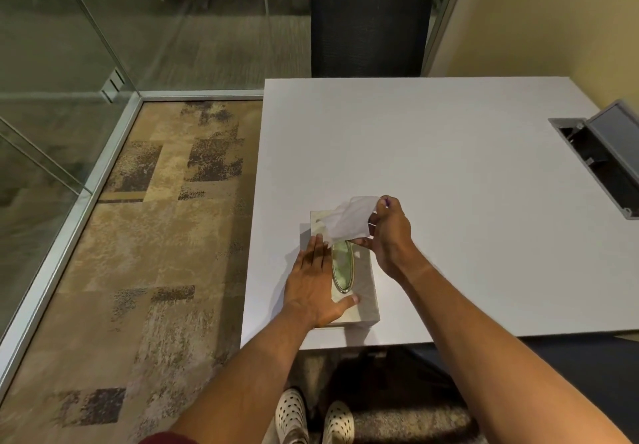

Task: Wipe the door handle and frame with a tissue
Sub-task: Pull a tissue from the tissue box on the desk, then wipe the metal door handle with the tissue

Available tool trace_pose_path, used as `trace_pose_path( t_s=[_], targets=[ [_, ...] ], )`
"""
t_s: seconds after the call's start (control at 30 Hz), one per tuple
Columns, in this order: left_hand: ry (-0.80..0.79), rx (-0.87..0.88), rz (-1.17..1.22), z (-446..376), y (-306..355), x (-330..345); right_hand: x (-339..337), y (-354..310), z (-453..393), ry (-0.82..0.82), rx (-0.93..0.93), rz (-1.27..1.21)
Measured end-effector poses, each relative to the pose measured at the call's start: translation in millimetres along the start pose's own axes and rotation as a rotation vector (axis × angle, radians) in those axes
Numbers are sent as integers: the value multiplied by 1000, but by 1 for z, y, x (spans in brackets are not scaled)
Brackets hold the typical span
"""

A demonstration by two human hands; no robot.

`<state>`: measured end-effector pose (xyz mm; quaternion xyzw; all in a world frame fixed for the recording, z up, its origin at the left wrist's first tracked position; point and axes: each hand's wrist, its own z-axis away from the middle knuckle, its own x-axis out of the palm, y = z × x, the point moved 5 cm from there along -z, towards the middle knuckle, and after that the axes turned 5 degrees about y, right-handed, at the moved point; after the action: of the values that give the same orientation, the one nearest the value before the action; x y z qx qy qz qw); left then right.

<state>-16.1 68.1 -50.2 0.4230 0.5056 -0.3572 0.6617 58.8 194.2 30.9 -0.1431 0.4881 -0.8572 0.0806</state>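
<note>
A pale tissue box (364,291) with an oval slot lies on the white table (449,153) near its front left corner. My left hand (316,281) lies flat on the box's left side, fingers straight, pressing it down. My right hand (389,236) pinches a white tissue (349,219) that rises out of the slot, lifted above the far end of the box. No door handle is visible in this view.
A dark mesh office chair (371,22) stands behind the table. An open grey cable hatch (594,156) sits in the table at the right. Glass partition walls with metal frames (103,153) run along the left, over patterned carpet. My shoes show at the bottom.
</note>
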Motion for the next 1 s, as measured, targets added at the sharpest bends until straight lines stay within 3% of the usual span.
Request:
trace_pose_path(
  t_s=[0.23,0.47,0.77,0.9,1.0],
  targets=[
    [11,-27,-21,6,-11,-15,3,-4,2,-119,120,-235],
    [87,-73,-88,7,-31,-59,16,-20,10,-185,-154,-39],
    [286,-186,-177,22,-68,-121,45,-64,55,-18,-946,637],
    [318,-245,-210,36,-81,-143,57,-75,82,-39,-1266,688],
    [341,-280,-228,52,-87,-157,71,-73,91,-95,-1398,813]
  ],
)
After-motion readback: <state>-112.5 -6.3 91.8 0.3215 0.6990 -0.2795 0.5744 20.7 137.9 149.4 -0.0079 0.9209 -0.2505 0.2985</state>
